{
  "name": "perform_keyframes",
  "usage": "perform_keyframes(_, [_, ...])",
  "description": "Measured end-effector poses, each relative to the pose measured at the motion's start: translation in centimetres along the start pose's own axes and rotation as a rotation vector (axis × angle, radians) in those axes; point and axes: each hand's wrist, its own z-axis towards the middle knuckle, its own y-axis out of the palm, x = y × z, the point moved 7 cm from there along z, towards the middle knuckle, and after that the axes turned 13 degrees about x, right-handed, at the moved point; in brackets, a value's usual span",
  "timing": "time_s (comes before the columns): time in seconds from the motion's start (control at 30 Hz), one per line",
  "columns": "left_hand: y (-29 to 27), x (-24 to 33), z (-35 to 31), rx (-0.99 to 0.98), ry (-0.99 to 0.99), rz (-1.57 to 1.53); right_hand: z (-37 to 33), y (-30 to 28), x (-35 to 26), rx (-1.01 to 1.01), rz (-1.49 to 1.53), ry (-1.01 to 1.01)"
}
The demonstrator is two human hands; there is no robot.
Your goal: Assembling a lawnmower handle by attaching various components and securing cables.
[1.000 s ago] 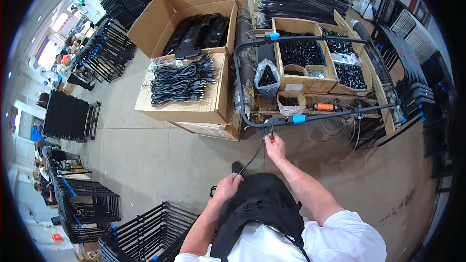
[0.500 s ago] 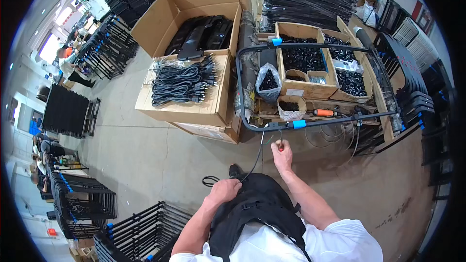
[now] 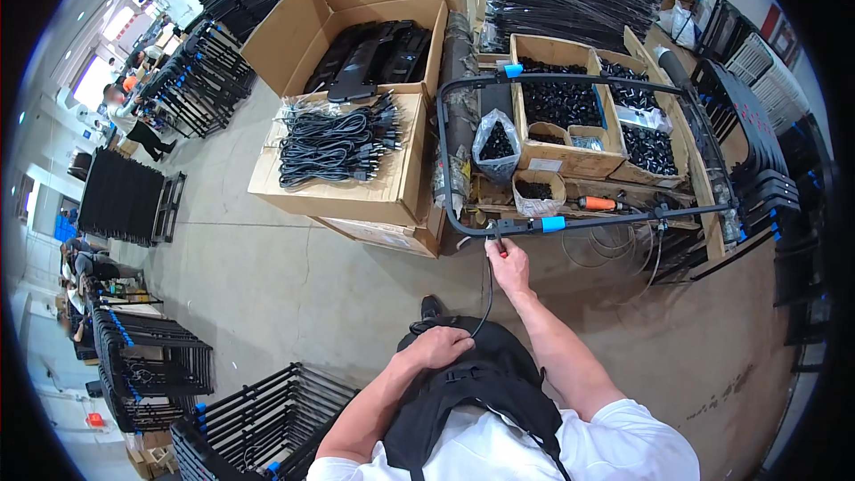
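My left hand (image 3: 438, 347) is closed around a black cable (image 3: 489, 296) just in front of my waist. From there the cable rises to the near bar of a black rectangular tube frame (image 3: 614, 219), with blue tape on its bars. At that bar, close to the frame's near left corner, my right hand (image 3: 509, 269) grips a small tool (image 3: 503, 254) with red on its handle. My fingers cover most of the tool, so its kind is unclear. The cable's upper end also lies beside those fingers, and whether they touch it cannot be made out.
Under the frame, wooden bins (image 3: 570, 162) hold black small parts, beside a plastic bag (image 3: 496, 147) and an orange-handled tool (image 3: 598, 203). Bundled cables (image 3: 334, 142) lie on a carton (image 3: 334, 202) to the left. Stacked black frames (image 3: 258, 419) stand at lower left; other people work far left.
My right hand has moved up and left with the tool, to the frame's near bar. My left hand has shifted right and slightly up with the cable, whose trailing loop came along.
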Motion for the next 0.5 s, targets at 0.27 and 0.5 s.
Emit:
perform_keyframes(0.27, [-0.1, -0.3, 0.0, 0.014, -0.015, 0.038, 0.9, -1.7, -1.2, -0.052, -0.228, -0.183])
perform_keyframes(0.5, [-0.8, -1.0, 0.0, 0.125, -0.034, -0.028, 2.0, -2.7, -3.3, -0.254, -0.159, -0.318])
